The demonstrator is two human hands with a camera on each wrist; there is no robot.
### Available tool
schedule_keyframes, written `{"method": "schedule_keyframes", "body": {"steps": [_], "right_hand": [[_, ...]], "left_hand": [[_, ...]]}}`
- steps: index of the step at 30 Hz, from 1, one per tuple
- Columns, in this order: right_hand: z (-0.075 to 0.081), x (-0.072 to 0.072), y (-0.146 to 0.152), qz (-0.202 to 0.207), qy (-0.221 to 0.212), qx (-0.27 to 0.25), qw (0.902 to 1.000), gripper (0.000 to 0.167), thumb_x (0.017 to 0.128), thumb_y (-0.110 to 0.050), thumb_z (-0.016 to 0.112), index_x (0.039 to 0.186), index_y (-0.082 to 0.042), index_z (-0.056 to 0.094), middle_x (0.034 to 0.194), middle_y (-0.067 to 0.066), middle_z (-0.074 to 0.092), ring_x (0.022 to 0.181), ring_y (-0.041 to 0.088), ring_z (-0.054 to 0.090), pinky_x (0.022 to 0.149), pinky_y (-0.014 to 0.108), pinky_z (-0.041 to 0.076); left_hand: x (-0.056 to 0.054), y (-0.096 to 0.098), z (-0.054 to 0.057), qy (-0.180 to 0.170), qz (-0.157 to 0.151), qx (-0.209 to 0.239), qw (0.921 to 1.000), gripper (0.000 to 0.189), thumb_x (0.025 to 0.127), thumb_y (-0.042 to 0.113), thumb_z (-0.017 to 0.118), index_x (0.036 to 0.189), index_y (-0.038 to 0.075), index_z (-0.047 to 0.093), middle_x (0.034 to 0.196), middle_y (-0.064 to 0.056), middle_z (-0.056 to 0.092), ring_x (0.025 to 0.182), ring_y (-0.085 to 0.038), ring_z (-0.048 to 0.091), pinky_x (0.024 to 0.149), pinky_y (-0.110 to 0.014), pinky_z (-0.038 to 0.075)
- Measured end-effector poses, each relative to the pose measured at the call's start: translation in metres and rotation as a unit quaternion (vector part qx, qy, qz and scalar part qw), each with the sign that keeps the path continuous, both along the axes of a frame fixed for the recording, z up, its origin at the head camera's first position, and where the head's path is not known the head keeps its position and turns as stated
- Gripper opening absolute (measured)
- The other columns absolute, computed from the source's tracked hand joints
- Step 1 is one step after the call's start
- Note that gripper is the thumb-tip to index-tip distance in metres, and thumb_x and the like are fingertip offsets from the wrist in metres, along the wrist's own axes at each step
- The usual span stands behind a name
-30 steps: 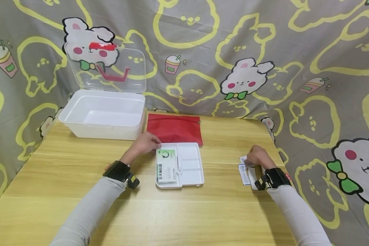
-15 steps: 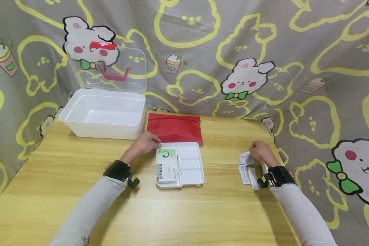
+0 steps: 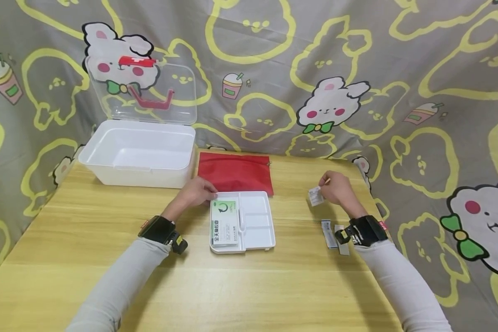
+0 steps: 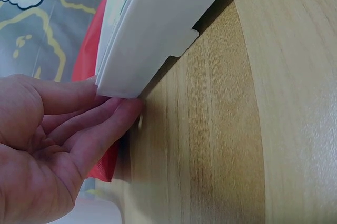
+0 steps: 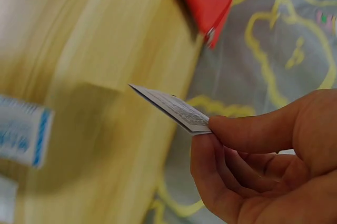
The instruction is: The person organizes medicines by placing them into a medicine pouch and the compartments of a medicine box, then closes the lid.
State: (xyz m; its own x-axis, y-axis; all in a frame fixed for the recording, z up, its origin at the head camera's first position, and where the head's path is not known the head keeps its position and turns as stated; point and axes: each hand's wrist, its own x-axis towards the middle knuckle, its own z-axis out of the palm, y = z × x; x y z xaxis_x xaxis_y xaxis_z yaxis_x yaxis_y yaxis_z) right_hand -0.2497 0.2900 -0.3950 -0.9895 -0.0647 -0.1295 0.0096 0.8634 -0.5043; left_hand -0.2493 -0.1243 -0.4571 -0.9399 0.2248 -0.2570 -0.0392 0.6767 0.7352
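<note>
Packet (image 5: 178, 110), small, white, flat, grey-printed

Soft shadows cross the table (image 3: 216, 290), with glare in the left wrist view, blur in the right.

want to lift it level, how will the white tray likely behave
The white tray is probably stiff: its rim looks straight. It may dip toward the side where the carton lies, since the other side's compartments look bare. The carton, uncovered, could slide if the tray tilts.
</note>
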Motion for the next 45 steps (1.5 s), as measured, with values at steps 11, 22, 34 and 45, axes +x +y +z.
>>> {"method": "schedule_keyframes", "body": {"steps": [11,22,34,45], "right_hand": [[0.003,0.006,-0.058,0.038,0.048,-0.041,0.9973,0.023,0.085,0.0,0.059,0.107,0.0,0.067,0.098,0.023,0.072,0.085,0.032,0.069,0.064,0.03,0.051],[-0.008,0.011,-0.1,0.046,0.057,-0.103,0.9919,0.019,0.085,0.002,0.064,0.102,-0.001,0.069,0.089,0.016,0.07,0.077,0.024,0.065,0.059,0.026,0.05],[-0.02,0.03,-0.121,0.091,0.001,-0.15,0.9846,0.013,0.083,0.003,0.07,0.095,-0.002,0.069,0.082,0.011,0.069,0.071,0.019,0.064,0.062,0.029,0.055],[-0.028,0.055,-0.124,0.148,-0.108,-0.166,0.9691,0.013,0.083,0.006,0.067,0.094,0.001,0.064,0.077,0.01,0.064,0.065,0.018,0.067,0.066,0.038,0.061]], "left_hand": [[0.0,0.0,-0.001,0.0,-0.002,-0.001,1.0,0.022,0.095,0.012,0.069,0.112,0.0,0.075,0.109,-0.018,0.074,0.087,-0.024,0.073,0.079,-0.035,0.06],[-0.001,0.0,0.0,-0.004,0.002,0.005,1.0,0.022,0.094,0.012,0.07,0.111,0.0,0.075,0.109,-0.017,0.074,0.087,-0.023,0.073,0.079,-0.034,0.06],[-0.001,0.001,-0.002,-0.006,0.006,0.009,0.9999,0.021,0.094,0.012,0.07,0.111,0.0,0.076,0.109,-0.018,0.074,0.086,-0.023,0.073,0.078,-0.035,0.06],[-0.002,0.0,-0.002,-0.009,0.008,0.009,0.9999,0.021,0.095,0.011,0.069,0.111,-0.001,0.075,0.109,-0.018,0.074,0.086,-0.024,0.073,0.079,-0.035,0.06]]}}
